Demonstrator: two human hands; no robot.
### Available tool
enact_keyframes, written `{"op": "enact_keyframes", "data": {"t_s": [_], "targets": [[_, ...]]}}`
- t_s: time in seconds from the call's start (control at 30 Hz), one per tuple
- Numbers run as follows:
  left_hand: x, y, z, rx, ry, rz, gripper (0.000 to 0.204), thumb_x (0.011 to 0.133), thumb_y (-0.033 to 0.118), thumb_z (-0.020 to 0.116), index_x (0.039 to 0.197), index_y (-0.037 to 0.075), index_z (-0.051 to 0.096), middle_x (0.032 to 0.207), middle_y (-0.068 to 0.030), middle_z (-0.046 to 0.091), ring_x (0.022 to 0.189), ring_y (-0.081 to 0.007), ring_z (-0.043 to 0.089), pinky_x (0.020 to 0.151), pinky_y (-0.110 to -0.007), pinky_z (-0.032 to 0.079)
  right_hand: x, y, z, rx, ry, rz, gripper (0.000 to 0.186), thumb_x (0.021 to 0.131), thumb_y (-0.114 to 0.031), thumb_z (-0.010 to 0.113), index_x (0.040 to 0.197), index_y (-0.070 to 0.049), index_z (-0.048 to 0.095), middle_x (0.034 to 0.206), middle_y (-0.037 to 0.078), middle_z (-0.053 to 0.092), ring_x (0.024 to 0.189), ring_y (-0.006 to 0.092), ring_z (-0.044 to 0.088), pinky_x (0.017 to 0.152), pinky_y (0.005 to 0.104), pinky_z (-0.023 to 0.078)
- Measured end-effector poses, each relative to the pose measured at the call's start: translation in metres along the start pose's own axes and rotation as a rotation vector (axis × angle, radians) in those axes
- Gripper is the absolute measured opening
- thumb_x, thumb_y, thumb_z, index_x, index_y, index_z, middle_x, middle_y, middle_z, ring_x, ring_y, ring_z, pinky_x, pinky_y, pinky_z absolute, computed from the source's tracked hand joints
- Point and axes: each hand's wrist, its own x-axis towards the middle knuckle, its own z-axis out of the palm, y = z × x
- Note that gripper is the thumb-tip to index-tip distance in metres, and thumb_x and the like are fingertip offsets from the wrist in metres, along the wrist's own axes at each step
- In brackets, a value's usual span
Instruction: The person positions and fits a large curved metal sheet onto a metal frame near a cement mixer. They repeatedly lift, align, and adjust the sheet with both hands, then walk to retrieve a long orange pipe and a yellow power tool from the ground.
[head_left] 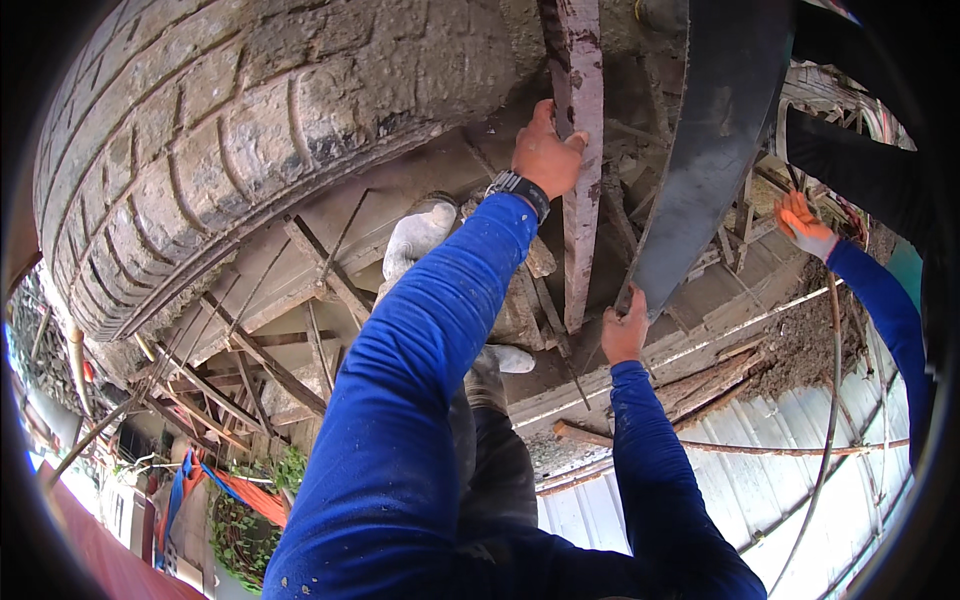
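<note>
My left hand (550, 155), with a dark watch on its wrist, grips the left edge of a narrow, worn wooden plank (583, 220) with pale, flaking paint. Some of its fingers are hidden behind the wood. Lower and to the right, my right hand (625, 325) pinches the bottom corner of a long dark grey board (715, 140). That board slants up to the right and ends beyond the top of the view. Both my arms are in blue sleeves, the left one reaching farther forward.
A big mud-caked tyre (250, 130) fills the upper left. Below it are crossed wooden sticks (265, 360) and thin rods. At the right is another person's orange-gloved hand (803, 222). Corrugated metal sheeting (780, 470) lies lower right, beside a dirt heap (800, 355).
</note>
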Motion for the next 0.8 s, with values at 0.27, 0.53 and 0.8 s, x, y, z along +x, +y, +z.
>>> {"op": "enact_keyframes", "data": {"t_s": [0.27,0.53,0.8], "targets": [[-0.001,0.003,-0.001,0.010,-0.009,-0.009,0.066,0.090,0.020,0.076,0.144,-0.003,0.046,0.126,-0.0225,0.068,0.106,-0.0290,0.069,0.093,-0.038,0.053,0.001,0.006,-0.015,-0.018,-0.023,0.000,0.059,0.078,0.006,0.065,0.136,0.000,0.057,0.122,0.019,0.069,0.101,0.0290,0.071,0.080,0.0344,0.055],[0.003,0.003,-0.005,-0.235,-0.162,-0.012,0.074,0.085,0.018,0.081,0.144,-0.004,0.042,0.126,-0.0190,0.069,0.115,-0.0294,0.067,0.101,-0.038,0.051,-0.004,0.046,-0.035,0.157,-0.067,0.042,0.054,0.080,0.004,0.066,0.134,-0.001,0.059,0.115,0.020,0.071,0.100,0.0289,0.071,0.086,0.0360,0.054],[0.006,-0.004,0.004,-0.477,-0.167,-0.115,0.066,0.086,0.009,0.079,0.141,-0.005,0.046,0.129,-0.0119,0.065,0.116,-0.0207,0.064,0.104,-0.034,0.048,-0.011,0.039,-0.041,0.058,0.030,-0.011,0.043,0.085,-0.002,0.068,0.128,0.001,0.062,0.114,0.021,0.071,0.101,0.0335,0.071,0.087,0.0393,0.055]]}}
